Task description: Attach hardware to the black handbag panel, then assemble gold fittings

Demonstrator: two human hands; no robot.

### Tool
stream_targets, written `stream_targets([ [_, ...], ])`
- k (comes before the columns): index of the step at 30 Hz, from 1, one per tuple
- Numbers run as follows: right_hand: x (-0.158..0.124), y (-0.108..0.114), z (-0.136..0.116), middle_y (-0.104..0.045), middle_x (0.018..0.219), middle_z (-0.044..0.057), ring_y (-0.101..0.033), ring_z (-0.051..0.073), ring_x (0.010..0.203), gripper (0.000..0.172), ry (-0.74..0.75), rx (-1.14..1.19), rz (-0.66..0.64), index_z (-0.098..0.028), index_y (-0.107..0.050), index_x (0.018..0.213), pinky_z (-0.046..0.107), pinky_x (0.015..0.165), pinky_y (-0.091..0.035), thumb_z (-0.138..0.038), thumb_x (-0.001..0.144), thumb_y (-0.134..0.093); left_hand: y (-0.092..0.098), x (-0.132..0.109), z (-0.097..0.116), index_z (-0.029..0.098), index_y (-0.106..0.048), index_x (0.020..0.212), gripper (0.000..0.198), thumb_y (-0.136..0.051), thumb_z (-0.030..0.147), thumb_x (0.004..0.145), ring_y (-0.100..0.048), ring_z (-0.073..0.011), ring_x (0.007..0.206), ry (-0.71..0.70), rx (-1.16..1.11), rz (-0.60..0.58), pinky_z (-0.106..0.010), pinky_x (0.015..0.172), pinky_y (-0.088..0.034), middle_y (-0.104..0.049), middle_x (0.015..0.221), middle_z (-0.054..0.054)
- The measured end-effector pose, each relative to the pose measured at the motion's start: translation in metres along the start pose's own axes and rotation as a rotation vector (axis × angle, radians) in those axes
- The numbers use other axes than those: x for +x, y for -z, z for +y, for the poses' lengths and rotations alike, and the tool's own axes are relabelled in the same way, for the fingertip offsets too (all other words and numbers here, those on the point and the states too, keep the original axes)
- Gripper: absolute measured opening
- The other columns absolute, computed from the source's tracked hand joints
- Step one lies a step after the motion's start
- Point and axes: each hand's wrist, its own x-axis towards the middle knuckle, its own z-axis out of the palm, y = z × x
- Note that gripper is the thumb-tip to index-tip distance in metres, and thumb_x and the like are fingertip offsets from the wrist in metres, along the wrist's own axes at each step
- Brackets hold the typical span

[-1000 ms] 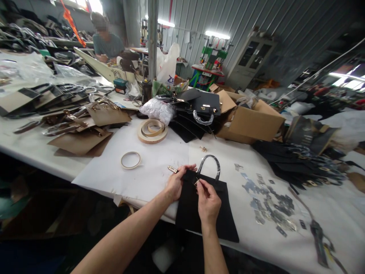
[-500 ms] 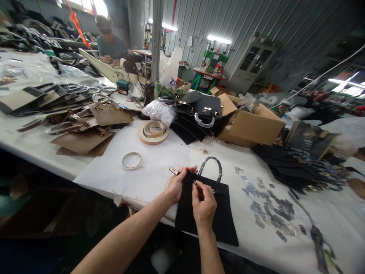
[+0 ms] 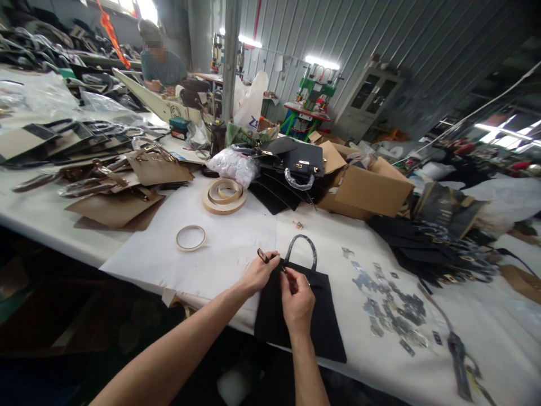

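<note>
A black handbag panel (image 3: 325, 321) lies at the table's near edge, its handle (image 3: 301, 239) wrapped in clear film and pointing away from me. At the panel's upper left corner, my left hand (image 3: 258, 272) is closed on a black strap (image 3: 262, 256) with a metal-edged tip that sticks out past the fingers. My right hand (image 3: 297, 299) pinches over the panel just below the handle. A small gold-coloured glint shows at its fingertips, too small to name. Part of the panel is hidden under my right hand and forearm.
Right of the panel lie many small metal plates (image 3: 380, 299) and a dark tool with a cord (image 3: 459, 361). Tape rolls (image 3: 191, 238) sit left on white paper. Brown bag panels (image 3: 114, 206), black bags (image 3: 302, 158) and a cardboard box (image 3: 367, 189) stand behind. A person (image 3: 163, 67) sits far back.
The strap tip in my left hand has turned from facing up flat to edge-on, and the left fingers have curled in. My right hand has moved slightly closer to the left. The view shifted slightly.
</note>
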Motion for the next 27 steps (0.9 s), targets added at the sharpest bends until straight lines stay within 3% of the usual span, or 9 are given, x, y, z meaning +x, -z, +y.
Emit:
stream_targets([
  [2,0.001,0.0,-0.001,-0.074,0.099,0.011,-0.071,0.021,0.083,0.032,-0.001,-0.011,-0.017,-0.017,-0.072,0.109,0.031,0.074,-0.06,-0.045,0.096,-0.061,0.008,-0.002,0.011,0.02,-0.078,0.101,0.029,-0.058,0.039,0.091,-0.07,-0.0228,0.094,-0.028,0.286,-0.015,-0.031,0.087,-0.052,-0.078,0.095,-0.004],
  [5,0.002,0.0,-0.003,-0.074,0.096,0.01,-0.071,0.02,0.082,0.031,0.021,-0.023,-0.031,-0.017,-0.073,0.107,0.031,0.073,-0.059,-0.044,0.096,-0.061,0.016,-0.006,0.019,0.022,-0.079,0.1,0.026,-0.059,0.036,0.09,-0.07,-0.0211,0.087,-0.084,0.446,-0.008,-0.028,0.078,-0.052,-0.079,0.091,-0.002],
  [11,0.002,0.0,-0.006,-0.074,0.095,0.01,-0.07,0.019,0.08,0.028,0.081,-0.051,-0.035,-0.017,-0.073,0.107,0.029,0.072,-0.059,-0.039,0.097,-0.061,0.014,-0.011,0.005,0.022,-0.079,0.105,0.026,-0.071,0.035,0.083,-0.072,-0.0191,0.08,-0.104,0.316,0.183,-0.027,0.074,-0.053,-0.078,0.088,-0.002],
  [18,0.001,-0.001,-0.004,-0.076,0.095,0.011,-0.072,0.019,0.079,0.028,0.106,-0.058,-0.037,-0.016,-0.074,0.107,0.03,0.073,-0.06,-0.039,0.096,-0.063,0.01,-0.013,-0.003,0.022,-0.08,0.096,0.017,-0.072,0.029,0.083,-0.073,-0.0191,0.083,-0.155,0.211,0.222,-0.029,0.081,-0.055,-0.079,0.088,-0.002],
  [27,0.001,-0.001,-0.002,-0.077,0.096,0.011,-0.073,0.02,0.08,0.03,0.058,-0.041,-0.072,-0.016,-0.075,0.108,0.03,0.074,-0.06,-0.041,0.095,-0.063,0.007,-0.016,-0.003,0.023,-0.081,0.093,0.014,-0.072,0.029,0.084,-0.073,-0.0186,0.081,-0.184,0.21,0.244,-0.028,0.078,-0.054,-0.08,0.086,-0.001],
])
